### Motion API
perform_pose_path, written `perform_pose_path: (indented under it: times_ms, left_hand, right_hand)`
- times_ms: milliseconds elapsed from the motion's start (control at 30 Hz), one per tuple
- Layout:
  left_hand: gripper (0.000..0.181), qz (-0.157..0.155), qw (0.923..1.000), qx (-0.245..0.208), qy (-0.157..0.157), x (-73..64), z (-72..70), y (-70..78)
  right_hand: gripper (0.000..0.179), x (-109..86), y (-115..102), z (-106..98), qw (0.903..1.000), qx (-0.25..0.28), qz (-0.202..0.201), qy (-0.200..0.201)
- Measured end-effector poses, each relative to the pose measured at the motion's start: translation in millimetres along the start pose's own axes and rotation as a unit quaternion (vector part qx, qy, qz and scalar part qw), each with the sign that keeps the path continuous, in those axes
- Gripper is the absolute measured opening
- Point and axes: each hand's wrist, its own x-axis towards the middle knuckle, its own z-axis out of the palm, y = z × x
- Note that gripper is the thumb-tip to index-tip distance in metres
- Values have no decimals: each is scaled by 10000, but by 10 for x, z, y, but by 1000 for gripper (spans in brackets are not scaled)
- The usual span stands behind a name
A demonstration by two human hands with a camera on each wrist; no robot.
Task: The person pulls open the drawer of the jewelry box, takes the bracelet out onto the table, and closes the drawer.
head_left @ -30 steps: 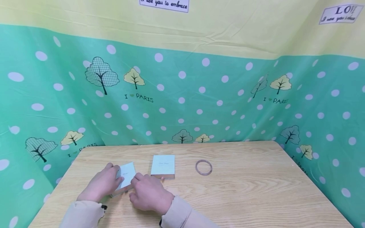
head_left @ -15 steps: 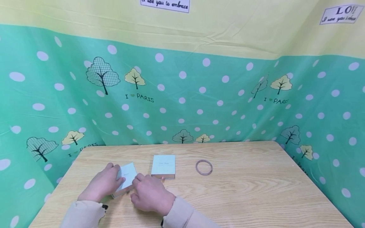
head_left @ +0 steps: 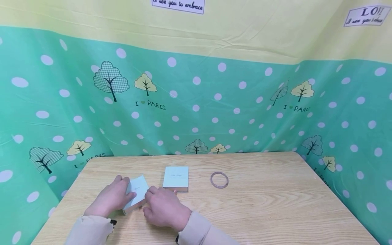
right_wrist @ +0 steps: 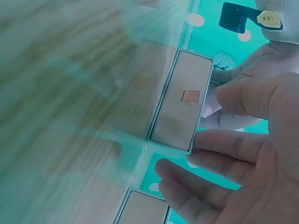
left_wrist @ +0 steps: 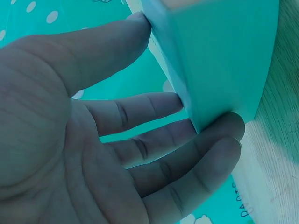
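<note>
A light-blue drawer box (head_left: 138,186) with small print on its lid lies angled on the table's left half. My left hand (head_left: 111,198) holds it from the left, the thumb over the lid. In the left wrist view, the fingers (left_wrist: 161,135) reach along and around the edge of the box (left_wrist: 224,56). My right hand (head_left: 166,207) is at its right side, with fairly straight fingers (right_wrist: 224,142) touching the side of the box (right_wrist: 175,116). A ribbon tab (right_wrist: 190,96) shows on the pinkish front face. The right hand partly hides this front in the head view.
A second light-blue box (head_left: 176,176) stands behind and right of the hands, a ribbon tab at its front. Farther right, a translucent purplish bangle (head_left: 219,180) lies flat on the wooden table (head_left: 269,204). A green dotted curtain (head_left: 196,119) borders the table at the back and sides.
The held box has turned slightly counterclockwise, its near left corner swinging right. My right hand has shifted a little right; the left keeps its hold. The second box and the bangle stay put.
</note>
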Motion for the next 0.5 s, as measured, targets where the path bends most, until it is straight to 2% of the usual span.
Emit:
perform_pose_path:
  times_ms: [233, 500]
  left_hand:
    - [66, -54, 10000, -25, -77, -6, -5, 6]
    - [68, 42, 9998, -164, -83, -10, -13, -5]
  right_hand:
    - [25, -14, 7, 14, 10000, -46, 4, 13]
    - [24, -26, 21, 19, 10000, -82, -39, 30]
